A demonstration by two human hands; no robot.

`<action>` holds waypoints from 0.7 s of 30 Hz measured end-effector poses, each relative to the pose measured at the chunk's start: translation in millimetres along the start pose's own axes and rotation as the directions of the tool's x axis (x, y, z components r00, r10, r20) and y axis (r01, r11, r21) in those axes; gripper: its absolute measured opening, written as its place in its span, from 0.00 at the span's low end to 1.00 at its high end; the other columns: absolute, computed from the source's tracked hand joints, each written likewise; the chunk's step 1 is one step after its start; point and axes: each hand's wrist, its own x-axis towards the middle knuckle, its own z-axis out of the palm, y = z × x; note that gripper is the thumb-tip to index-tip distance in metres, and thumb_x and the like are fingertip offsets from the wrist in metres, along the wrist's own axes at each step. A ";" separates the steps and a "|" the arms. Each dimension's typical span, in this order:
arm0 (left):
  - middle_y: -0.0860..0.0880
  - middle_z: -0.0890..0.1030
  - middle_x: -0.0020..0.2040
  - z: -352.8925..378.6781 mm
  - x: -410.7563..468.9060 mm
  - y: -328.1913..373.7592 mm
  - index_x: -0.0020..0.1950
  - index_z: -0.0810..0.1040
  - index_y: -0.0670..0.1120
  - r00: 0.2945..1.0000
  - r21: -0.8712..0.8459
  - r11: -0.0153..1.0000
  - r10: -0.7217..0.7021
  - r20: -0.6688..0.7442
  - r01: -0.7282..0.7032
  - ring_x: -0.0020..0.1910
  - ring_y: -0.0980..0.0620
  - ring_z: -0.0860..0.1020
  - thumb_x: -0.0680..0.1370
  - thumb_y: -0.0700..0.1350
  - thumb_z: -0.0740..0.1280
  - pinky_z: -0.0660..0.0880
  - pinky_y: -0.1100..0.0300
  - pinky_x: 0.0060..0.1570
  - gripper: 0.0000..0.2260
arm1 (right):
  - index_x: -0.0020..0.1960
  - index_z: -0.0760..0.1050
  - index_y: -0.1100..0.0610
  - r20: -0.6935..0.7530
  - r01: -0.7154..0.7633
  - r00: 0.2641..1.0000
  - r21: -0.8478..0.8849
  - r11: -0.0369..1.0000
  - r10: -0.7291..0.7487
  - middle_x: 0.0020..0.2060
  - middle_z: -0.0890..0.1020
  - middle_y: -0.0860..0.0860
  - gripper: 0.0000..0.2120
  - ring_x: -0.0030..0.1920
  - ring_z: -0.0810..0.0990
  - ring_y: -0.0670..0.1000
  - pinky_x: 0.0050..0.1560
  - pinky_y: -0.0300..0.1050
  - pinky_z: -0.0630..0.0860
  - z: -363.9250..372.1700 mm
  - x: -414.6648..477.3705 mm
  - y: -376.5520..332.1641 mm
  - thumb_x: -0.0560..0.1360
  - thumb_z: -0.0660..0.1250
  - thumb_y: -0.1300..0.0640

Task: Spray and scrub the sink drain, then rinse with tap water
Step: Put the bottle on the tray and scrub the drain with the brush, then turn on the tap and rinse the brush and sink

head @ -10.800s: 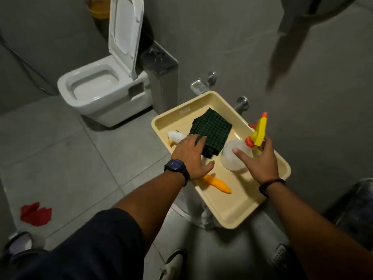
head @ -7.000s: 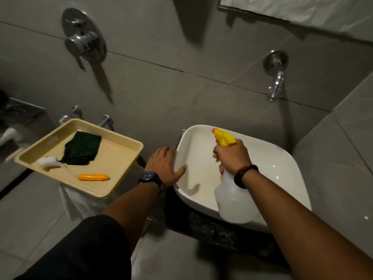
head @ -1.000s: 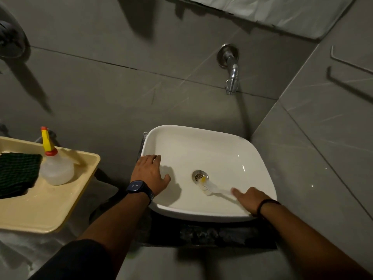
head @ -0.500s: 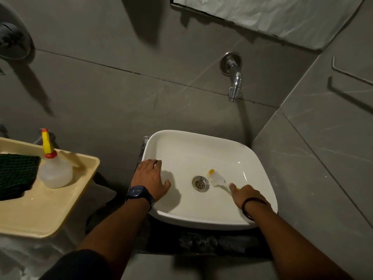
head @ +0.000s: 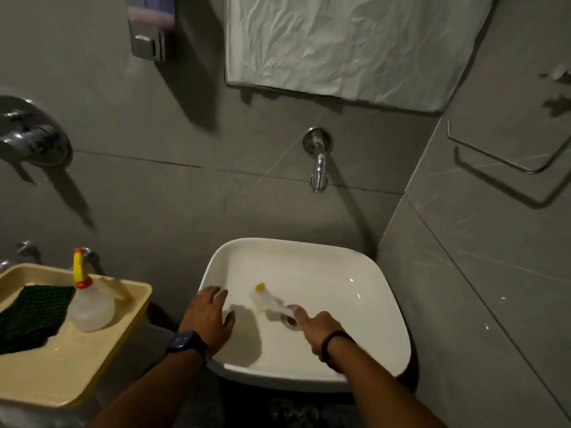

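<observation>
A white square sink [head: 364, 273] sits below a chrome wall tap [head: 319, 163], which is dry. My right hand [head: 318, 330] is inside the basin, shut on the handle of a small brush [head: 267, 299] with white bristles and a yellow tip. The brush head lies just left of the metal drain [head: 290, 321], which my hand partly covers. My left hand [head: 210, 318] rests flat on the sink's left rim, fingers spread. The spray bottle [head: 88, 307] with its yellow and red nozzle stands on the cream tray [head: 61, 375] to the left.
A dark green cloth [head: 29, 316] lies on the tray beside the bottle. On the wall are a soap dispenser [head: 148, 26], a mirror covered with crumpled white sheet [head: 346, 41], a shower mixer [head: 27, 140] at left and a towel ring [head: 509, 152] at right.
The brush head has swept from right of the drain to its left. My right hand has moved over the drain. The camera has tilted up, showing more wall.
</observation>
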 end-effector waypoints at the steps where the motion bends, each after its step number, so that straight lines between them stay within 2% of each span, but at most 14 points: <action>1: 0.40 0.72 0.66 -3.6 3.8 7.8 0.66 0.71 0.41 0.999 -0.059 0.998 0.002 -0.035 -0.005 0.66 0.41 0.68 0.75 0.49 0.67 0.64 0.49 0.66 0.22 | 0.41 0.73 0.57 -0.005 -0.018 1.000 0.149 0.989 0.019 0.30 0.76 0.52 0.30 0.24 0.73 0.51 0.26 0.39 0.68 -11.5 0.7 0.3 0.71 0.55 0.29; 2: 0.40 0.74 0.64 -9.8 10.9 18.7 0.64 0.73 0.41 0.997 -0.126 0.992 0.008 -0.079 -0.017 0.64 0.42 0.70 0.75 0.49 0.67 0.66 0.50 0.64 0.21 | 0.34 0.69 0.56 0.005 -0.048 0.999 0.271 0.961 0.049 0.23 0.71 0.50 0.29 0.18 0.66 0.49 0.21 0.35 0.62 -24.6 1.4 0.4 0.70 0.56 0.29; 3: 0.41 0.76 0.62 -17.3 20.0 32.2 0.62 0.75 0.41 0.992 -0.199 0.979 0.007 -0.125 -0.032 0.63 0.42 0.72 0.75 0.48 0.67 0.68 0.50 0.63 0.19 | 0.29 0.65 0.54 0.032 -0.081 0.997 0.359 0.930 0.075 0.19 0.66 0.49 0.30 0.15 0.60 0.48 0.20 0.33 0.57 -38.1 1.0 0.9 0.69 0.56 0.28; 6: 0.44 0.78 0.59 -48.6 62.2 87.3 0.60 0.77 0.44 0.976 -0.483 0.875 -0.073 -0.205 -0.036 0.60 0.45 0.74 0.76 0.50 0.66 0.69 0.52 0.60 0.16 | 0.23 0.62 0.53 0.098 -0.135 0.990 0.525 0.841 0.097 0.18 0.62 0.49 0.32 0.17 0.56 0.48 0.21 0.34 0.53 -79.0 0.3 5.2 0.68 0.55 0.25; 8: 0.44 0.78 0.61 -72.8 94.4 128.0 0.61 0.75 0.45 0.981 -0.705 0.709 -0.118 -0.154 -0.025 0.58 0.48 0.74 0.77 0.52 0.65 0.70 0.53 0.58 0.17 | 0.22 0.64 0.54 0.147 -0.157 0.985 0.584 0.797 0.087 0.18 0.61 0.49 0.33 0.17 0.56 0.48 0.21 0.34 0.53 -100.0 -0.2 9.4 0.68 0.54 0.26; 10: 0.44 0.76 0.62 -94.3 124.5 162.9 0.64 0.73 0.45 0.995 -0.826 0.563 -0.069 -0.070 -0.019 0.58 0.49 0.74 0.78 0.52 0.62 0.70 0.55 0.55 0.17 | 0.23 0.64 0.55 0.174 -0.164 0.982 0.622 0.766 0.069 0.17 0.60 0.50 0.33 0.16 0.56 0.48 0.23 0.34 0.53 -115.2 -0.7 12.7 0.69 0.53 0.27; 12: 0.45 0.77 0.60 -108.8 147.2 187.4 0.64 0.73 0.45 1.000 -0.860 0.510 0.013 0.005 -0.002 0.55 0.51 0.74 0.80 0.51 0.58 0.68 0.58 0.52 0.16 | 0.22 0.64 0.56 0.186 -0.163 0.981 0.671 0.724 0.049 0.15 0.61 0.51 0.34 0.15 0.58 0.48 0.22 0.33 0.56 -124.7 -0.6 15.0 0.71 0.52 0.28; 15: 0.48 0.78 0.50 -113.2 165.1 199.7 0.58 0.77 0.44 0.991 -0.881 0.471 0.099 0.095 0.038 0.42 0.58 0.74 0.81 0.48 0.55 0.66 0.65 0.38 0.15 | 0.21 0.65 0.57 0.202 -0.172 0.979 0.728 0.663 0.031 0.14 0.63 0.51 0.35 0.13 0.60 0.48 0.18 0.33 0.60 -131.7 1.0 16.2 0.72 0.52 0.30; 17: 0.47 0.80 0.51 -106.1 172.2 198.7 0.54 0.78 0.44 0.982 -0.899 0.433 0.131 0.133 0.063 0.45 0.56 0.76 0.81 0.48 0.54 0.68 0.63 0.41 0.15 | 0.21 0.66 0.58 0.214 -0.180 0.976 0.738 0.650 0.027 0.14 0.64 0.52 0.36 0.13 0.61 0.49 0.18 0.33 0.62 -134.4 4.8 16.1 0.73 0.51 0.30; 19: 0.45 0.81 0.53 -97.7 177.7 194.7 0.52 0.79 0.45 0.980 -0.932 0.354 0.140 0.138 0.081 0.51 0.51 0.77 0.82 0.48 0.54 0.70 0.55 0.54 0.15 | 0.22 0.67 0.58 0.246 -0.202 0.969 0.739 0.643 0.022 0.14 0.66 0.52 0.36 0.13 0.63 0.49 0.18 0.34 0.64 -135.1 8.8 14.1 0.73 0.51 0.30; 21: 0.45 0.82 0.51 -91.2 183.8 190.1 0.48 0.79 0.47 0.978 -0.962 0.260 0.165 0.128 0.082 0.54 0.47 0.77 0.82 0.46 0.54 0.69 0.51 0.60 0.14 | 0.22 0.67 0.58 0.261 -0.216 0.965 0.735 0.642 0.026 0.14 0.66 0.52 0.36 0.13 0.63 0.49 0.19 0.34 0.65 -134.0 14.0 10.8 0.73 0.51 0.30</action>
